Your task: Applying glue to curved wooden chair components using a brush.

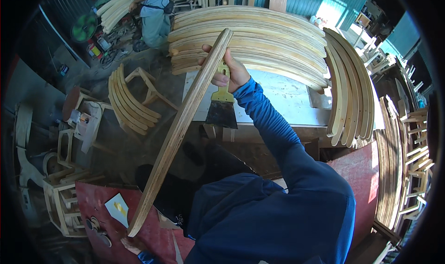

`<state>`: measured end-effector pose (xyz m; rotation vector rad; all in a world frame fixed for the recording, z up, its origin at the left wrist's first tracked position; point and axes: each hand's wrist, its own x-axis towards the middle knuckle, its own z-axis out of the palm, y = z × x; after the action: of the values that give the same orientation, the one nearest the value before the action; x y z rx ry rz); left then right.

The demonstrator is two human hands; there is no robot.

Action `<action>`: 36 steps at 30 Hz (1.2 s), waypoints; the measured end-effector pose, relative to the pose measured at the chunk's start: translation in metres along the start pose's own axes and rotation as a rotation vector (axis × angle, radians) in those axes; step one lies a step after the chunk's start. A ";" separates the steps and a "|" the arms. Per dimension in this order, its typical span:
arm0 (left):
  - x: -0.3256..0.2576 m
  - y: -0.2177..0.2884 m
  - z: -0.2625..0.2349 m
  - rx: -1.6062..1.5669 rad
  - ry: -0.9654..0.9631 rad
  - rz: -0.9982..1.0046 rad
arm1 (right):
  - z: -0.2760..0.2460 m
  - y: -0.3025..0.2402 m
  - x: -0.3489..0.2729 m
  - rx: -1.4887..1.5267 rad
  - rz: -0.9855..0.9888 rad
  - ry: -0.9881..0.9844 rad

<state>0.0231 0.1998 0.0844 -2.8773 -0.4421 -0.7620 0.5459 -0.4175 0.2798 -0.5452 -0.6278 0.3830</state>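
My right hand [237,72] is raised at the upper middle, its fingers closed round a long, slightly curved wooden slat [178,125]. The same hand also grips a putty knife [222,95] with a yellow handle; its dark, wide blade hangs downward. The slat slants from my right hand to the lower left. Close to its lower end is my left hand [132,246], over a red tabletop [104,204], fingers stretched out and holding nothing I can see. A white sheet [117,210] with a yellow smear of paste lies on the red top beside the slat.
Curved slats [250,41] lie side by side on a white-topped table [273,97], with more slats [352,88] at its right end. Another slat bundle [130,102] and wooden frames [148,85] stand left. Round discs [95,224] sit on the red top. A person [155,18] stands far left.
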 end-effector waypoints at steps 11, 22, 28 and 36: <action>-0.028 -0.027 0.027 -0.068 -0.098 -0.099 | -0.044 0.023 0.009 -0.132 0.160 0.340; -0.012 0.009 0.013 -0.134 -0.291 -0.233 | -0.085 0.033 0.004 -0.156 0.205 0.512; -0.007 0.025 0.002 -0.104 -0.160 -0.177 | -0.089 0.035 0.002 -0.161 0.237 0.570; 0.012 0.037 -0.009 -0.172 -0.098 -0.153 | -0.102 0.043 -0.003 -0.166 0.297 0.671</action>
<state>0.0407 0.1662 0.0959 -3.0800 -0.6445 -0.7162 0.6012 -0.4214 0.1843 -0.8779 0.0729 0.3984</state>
